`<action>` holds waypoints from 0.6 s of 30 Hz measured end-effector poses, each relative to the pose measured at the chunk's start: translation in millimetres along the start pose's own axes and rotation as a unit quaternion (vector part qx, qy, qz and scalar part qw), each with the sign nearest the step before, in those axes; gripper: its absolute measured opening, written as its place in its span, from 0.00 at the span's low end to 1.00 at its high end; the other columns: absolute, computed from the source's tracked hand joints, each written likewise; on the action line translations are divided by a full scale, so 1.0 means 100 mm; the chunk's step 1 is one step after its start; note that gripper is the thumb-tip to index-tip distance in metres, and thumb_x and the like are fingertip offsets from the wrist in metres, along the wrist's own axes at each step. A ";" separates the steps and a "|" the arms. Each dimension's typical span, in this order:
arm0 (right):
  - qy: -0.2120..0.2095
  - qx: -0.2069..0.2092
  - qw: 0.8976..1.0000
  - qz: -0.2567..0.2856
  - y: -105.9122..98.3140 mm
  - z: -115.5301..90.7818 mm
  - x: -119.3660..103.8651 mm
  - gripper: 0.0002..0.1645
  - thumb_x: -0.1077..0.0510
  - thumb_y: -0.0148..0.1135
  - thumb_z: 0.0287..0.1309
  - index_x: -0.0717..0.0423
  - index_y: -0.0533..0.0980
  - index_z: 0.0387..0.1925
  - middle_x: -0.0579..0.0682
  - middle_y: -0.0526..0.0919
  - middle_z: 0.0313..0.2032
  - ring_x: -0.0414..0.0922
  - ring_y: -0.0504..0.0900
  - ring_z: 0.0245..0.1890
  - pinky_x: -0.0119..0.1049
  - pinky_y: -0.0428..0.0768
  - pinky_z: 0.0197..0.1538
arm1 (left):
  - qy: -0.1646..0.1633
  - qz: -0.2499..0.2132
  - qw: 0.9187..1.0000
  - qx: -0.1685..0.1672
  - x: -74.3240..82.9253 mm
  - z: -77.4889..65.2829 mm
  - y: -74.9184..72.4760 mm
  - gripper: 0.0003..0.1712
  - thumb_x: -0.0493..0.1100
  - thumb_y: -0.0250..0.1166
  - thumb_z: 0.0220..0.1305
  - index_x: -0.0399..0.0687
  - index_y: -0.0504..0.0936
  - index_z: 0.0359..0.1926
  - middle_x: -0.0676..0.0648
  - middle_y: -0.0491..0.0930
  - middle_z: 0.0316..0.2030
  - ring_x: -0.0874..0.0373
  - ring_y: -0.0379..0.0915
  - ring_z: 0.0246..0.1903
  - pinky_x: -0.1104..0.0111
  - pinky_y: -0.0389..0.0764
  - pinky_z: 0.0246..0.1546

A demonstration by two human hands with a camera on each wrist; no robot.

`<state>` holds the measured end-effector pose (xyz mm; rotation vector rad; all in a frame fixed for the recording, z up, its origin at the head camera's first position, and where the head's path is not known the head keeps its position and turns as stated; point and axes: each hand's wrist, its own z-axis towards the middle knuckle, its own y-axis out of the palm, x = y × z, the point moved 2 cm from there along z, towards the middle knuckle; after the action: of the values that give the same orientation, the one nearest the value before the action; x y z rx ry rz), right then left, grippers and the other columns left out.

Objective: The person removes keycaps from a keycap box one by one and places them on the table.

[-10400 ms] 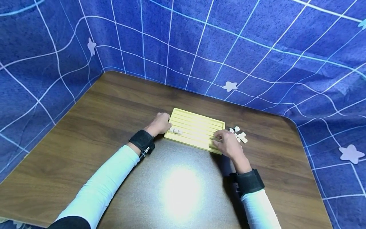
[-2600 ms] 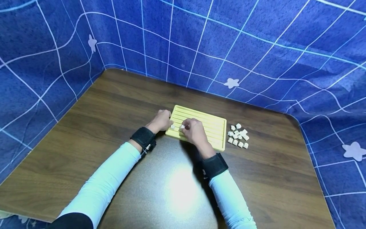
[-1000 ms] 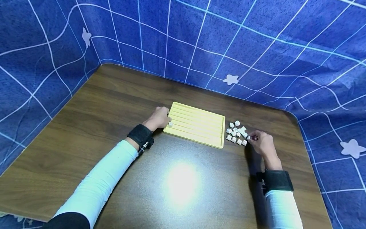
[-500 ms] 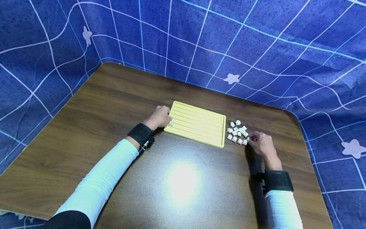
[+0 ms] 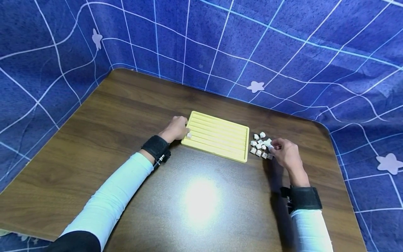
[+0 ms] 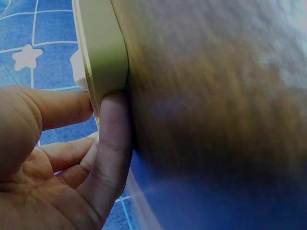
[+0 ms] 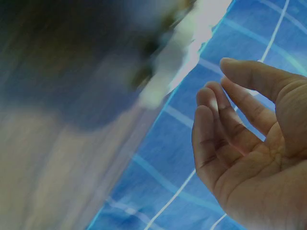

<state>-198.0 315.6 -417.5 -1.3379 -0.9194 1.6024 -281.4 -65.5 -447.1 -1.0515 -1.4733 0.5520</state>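
My left hand (image 5: 176, 128) pinches the left edge of a shallow yellow ridged tray (image 5: 217, 134), thumb on the rim and a finger beneath, as the left wrist view shows. One small white keycap (image 5: 189, 135) sits in the tray by my left thumb; it shows as a pale piece (image 6: 77, 68) in the left wrist view. Beyond the tray's right end, several white keycaps (image 5: 259, 146) lie loosely grouped on the table. Over the right side of this group hovers my right hand (image 5: 287, 154), fingers loosely bent. In the right wrist view nothing sits between its fingers (image 7: 204, 139).
A brown wood-grain table (image 5: 126, 101) carries everything, with a bright glare spot (image 5: 201, 199) in front of the tray. Blue curtain (image 5: 176, 42) with white lines and stars hangs along the back and both sides.
Earlier, more keycaps sat in the tray's row; one remains and the right-hand group has grown. My right hand carried a keycap rightward, let it go and rose slightly. The left hand stays.
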 end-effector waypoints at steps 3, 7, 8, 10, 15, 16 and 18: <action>-0.027 -0.009 0.999 0.015 0.03 0.04 -0.18 0.12 0.65 0.64 0.52 0.66 0.80 0.40 0.62 0.83 0.34 0.56 0.81 0.35 0.43 0.74 0.40 | -0.002 0.000 1.000 -0.001 0.00 0.00 0.00 0.09 0.41 0.58 0.69 0.38 0.77 0.38 0.42 0.77 0.41 0.50 0.68 0.39 0.63 0.72 0.41; -0.060 -0.020 0.998 0.023 0.10 0.10 -0.42 0.12 0.64 0.64 0.52 0.66 0.81 0.40 0.62 0.82 0.33 0.55 0.80 0.34 0.43 0.73 0.39 | -0.003 0.001 1.000 0.000 0.00 0.01 0.00 0.09 0.41 0.58 0.69 0.38 0.78 0.39 0.40 0.77 0.43 0.50 0.69 0.41 0.61 0.73 0.43; -0.066 -0.021 0.997 0.023 0.13 0.12 -0.48 0.12 0.64 0.64 0.52 0.65 0.81 0.40 0.61 0.82 0.33 0.55 0.80 0.34 0.43 0.73 0.38 | -0.004 0.000 1.000 0.001 0.01 0.01 0.00 0.09 0.41 0.59 0.69 0.38 0.78 0.40 0.40 0.77 0.43 0.49 0.69 0.41 0.61 0.73 0.44; -0.078 -0.020 0.996 0.026 0.18 0.15 -0.59 0.12 0.64 0.64 0.52 0.65 0.81 0.39 0.60 0.81 0.31 0.54 0.79 0.33 0.43 0.73 0.39 | -0.006 -0.001 1.000 -0.002 0.01 0.01 0.00 0.10 0.42 0.58 0.69 0.37 0.77 0.42 0.40 0.77 0.46 0.49 0.69 0.44 0.60 0.73 0.46; -0.103 -0.021 0.994 0.039 0.31 0.22 -0.89 0.12 0.64 0.65 0.51 0.65 0.81 0.39 0.61 0.84 0.33 0.55 0.82 0.35 0.47 0.78 0.43 | -0.010 -0.011 1.000 -0.009 0.01 -0.01 0.01 0.14 0.42 0.58 0.70 0.35 0.76 0.49 0.38 0.75 0.53 0.49 0.68 0.49 0.58 0.73 0.51; -0.104 -0.025 0.993 0.043 0.34 0.23 -0.95 0.13 0.64 0.66 0.52 0.65 0.81 0.40 0.61 0.85 0.34 0.55 0.83 0.36 0.48 0.79 0.44 | -0.010 -0.012 1.000 -0.009 0.01 -0.01 0.01 0.14 0.42 0.58 0.70 0.35 0.76 0.49 0.38 0.76 0.53 0.48 0.69 0.49 0.58 0.74 0.51; -0.105 -0.040 0.993 0.047 0.40 0.25 -1.08 0.14 0.62 0.67 0.53 0.64 0.81 0.42 0.61 0.85 0.36 0.55 0.84 0.38 0.48 0.80 0.46 | -0.010 -0.015 1.000 -0.007 0.00 -0.01 0.01 0.14 0.42 0.58 0.70 0.35 0.76 0.49 0.38 0.76 0.53 0.49 0.68 0.48 0.59 0.73 0.50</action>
<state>-219.3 199.7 -409.8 -1.3004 -1.0707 1.8216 -280.0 -64.9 -447.5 -1.0360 -1.5095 0.5327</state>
